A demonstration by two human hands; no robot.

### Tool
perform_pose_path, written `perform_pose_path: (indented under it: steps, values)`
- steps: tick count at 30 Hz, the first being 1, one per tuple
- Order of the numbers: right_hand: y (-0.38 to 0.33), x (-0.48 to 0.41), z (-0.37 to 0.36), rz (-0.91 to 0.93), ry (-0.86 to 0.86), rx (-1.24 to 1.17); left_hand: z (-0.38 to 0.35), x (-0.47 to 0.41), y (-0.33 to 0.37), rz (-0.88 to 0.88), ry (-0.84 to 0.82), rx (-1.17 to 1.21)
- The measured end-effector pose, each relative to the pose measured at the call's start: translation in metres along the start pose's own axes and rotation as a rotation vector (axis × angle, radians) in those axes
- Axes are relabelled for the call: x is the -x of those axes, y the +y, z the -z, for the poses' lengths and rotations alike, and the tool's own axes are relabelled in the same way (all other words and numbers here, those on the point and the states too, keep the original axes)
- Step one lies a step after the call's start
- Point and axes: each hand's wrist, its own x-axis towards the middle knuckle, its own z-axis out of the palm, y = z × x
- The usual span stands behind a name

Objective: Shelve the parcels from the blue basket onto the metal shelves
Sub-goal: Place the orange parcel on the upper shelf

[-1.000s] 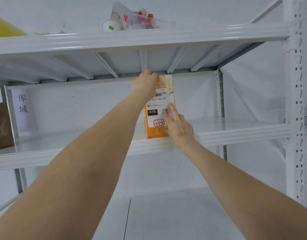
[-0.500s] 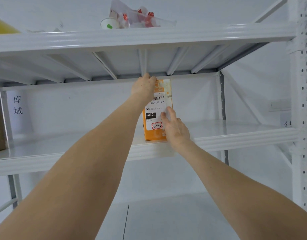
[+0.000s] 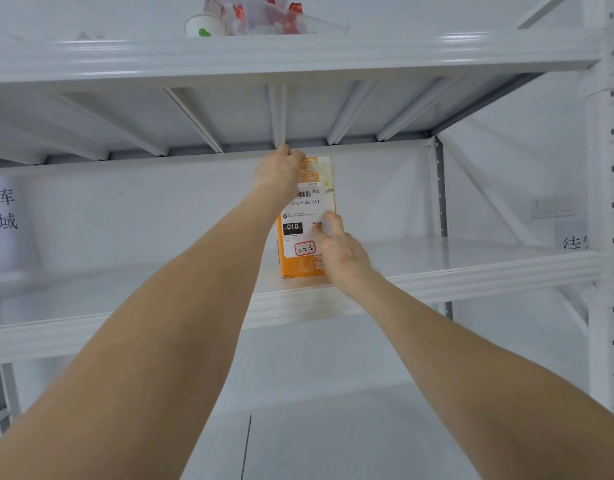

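An orange parcel box (image 3: 300, 237) with a white shipping label stands upright on the middle white metal shelf (image 3: 471, 268), near its front edge. My left hand (image 3: 279, 171) grips the box's top left corner. My right hand (image 3: 340, 249) lies flat against its lower right front, fingers on the label. The blue basket is out of view.
The shelf above (image 3: 298, 53) holds a paper cup (image 3: 203, 26) and clear bags with red items (image 3: 274, 13). A perforated white upright (image 3: 610, 202) stands at the right. Paper signs hang on the back wall at left (image 3: 7, 209) and right (image 3: 572, 237).
The box has stayed on the shelf with both hands on it. My view has shifted slightly right, so the brown box at the left edge has left the frame.
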Motion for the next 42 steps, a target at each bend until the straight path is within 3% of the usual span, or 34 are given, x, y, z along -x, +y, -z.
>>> perform_pose_path:
  steps: [7,12,23,31,42]
  values:
    - [0.002,0.002,0.001,0.079,0.009,0.154,0.001,0.003,-0.002,-0.021,-0.002,-0.033]
    - [0.002,0.010,0.010,0.120,-0.004,0.408,0.010,0.014,0.000,-0.033,-0.023,-0.068]
    - [0.019,0.067,0.035,0.084,0.090,0.457,0.024,0.099,0.042,0.021,-0.140,0.028]
    - [0.079,0.155,0.072,-0.105,0.075,0.514,-0.017,0.180,0.137,-0.104,-0.239,0.253]
    - [0.182,0.325,0.116,-0.518,-0.074,0.692,-0.071,0.318,0.287,-0.397,-0.565,0.449]
